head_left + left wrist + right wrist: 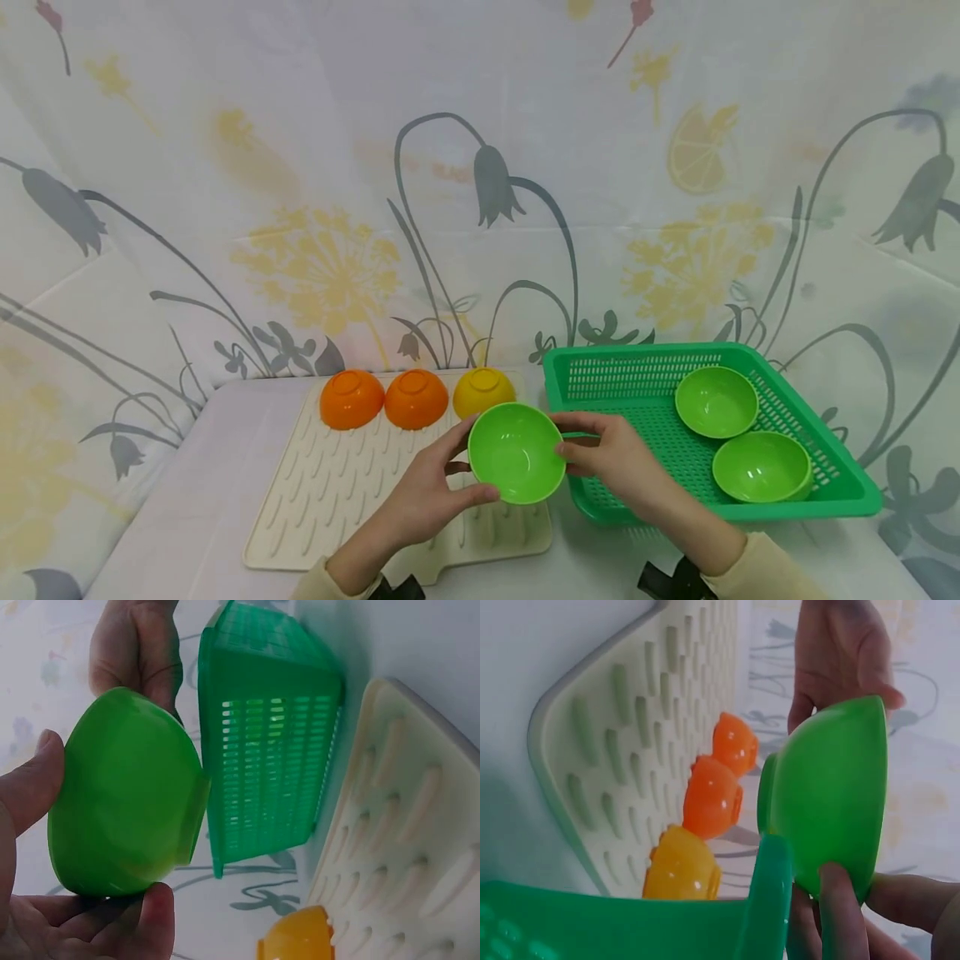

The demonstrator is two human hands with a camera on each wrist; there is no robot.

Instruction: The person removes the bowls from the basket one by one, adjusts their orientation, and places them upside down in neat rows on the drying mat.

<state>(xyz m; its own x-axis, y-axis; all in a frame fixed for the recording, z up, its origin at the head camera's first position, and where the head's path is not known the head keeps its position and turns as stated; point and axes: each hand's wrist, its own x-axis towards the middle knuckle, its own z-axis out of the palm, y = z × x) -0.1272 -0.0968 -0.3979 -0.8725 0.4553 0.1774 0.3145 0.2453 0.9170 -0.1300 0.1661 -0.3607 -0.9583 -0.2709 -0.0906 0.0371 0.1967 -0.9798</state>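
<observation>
Both hands hold one light green bowl (517, 454) above the front right part of a cream ridged drying mat (375, 500). Its open side faces the head camera. My left hand (429, 492) grips the left side, thumb at the lower rim and fingers around the outside. On the right side, my right hand (618, 458) pinches the rim between thumb and fingers. The left wrist view shows the bowl's rounded outer wall (127, 795) and its foot. Upside down at the mat's back edge stand two orange bowls (352, 400) and a yellow bowl (483, 392).
A green slotted plastic basket (600, 354) stands to the right, its near left corner close to my right hand. Inside its right part lie more light green bowls (717, 402). A white cloth with printed flowers (337, 167) hangs behind the table (187, 475).
</observation>
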